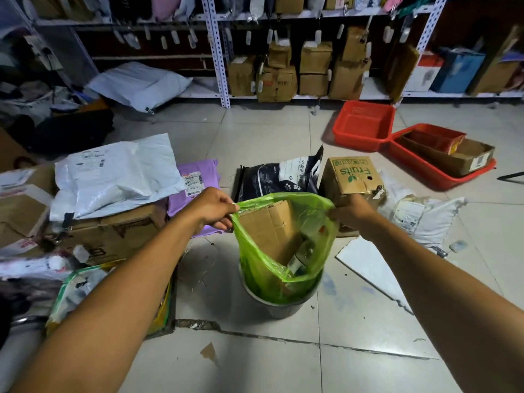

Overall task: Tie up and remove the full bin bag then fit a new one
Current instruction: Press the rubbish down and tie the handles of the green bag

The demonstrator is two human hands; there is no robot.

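A translucent green bin bag [261,265] stands half out of a round grey bin [279,306] on the tiled floor. Its mouth is stretched wide and lifted above the bin's rim. Inside the bag I see folded brown cardboard [269,228] and a glass bottle [302,255]. My left hand [211,208] pinches the left edge of the bag's mouth. On the opposite side, my right hand [351,211] grips the right edge. Both arms reach forward over the floor.
Parcels and cardboard boxes [107,222] crowd the floor to the left. A dark pet-food sack [280,174] and a "Fruits" box [351,174] stand just behind the bin. Two red trays [364,124] lie at the right rear. Shelving with boxes lines the back wall.
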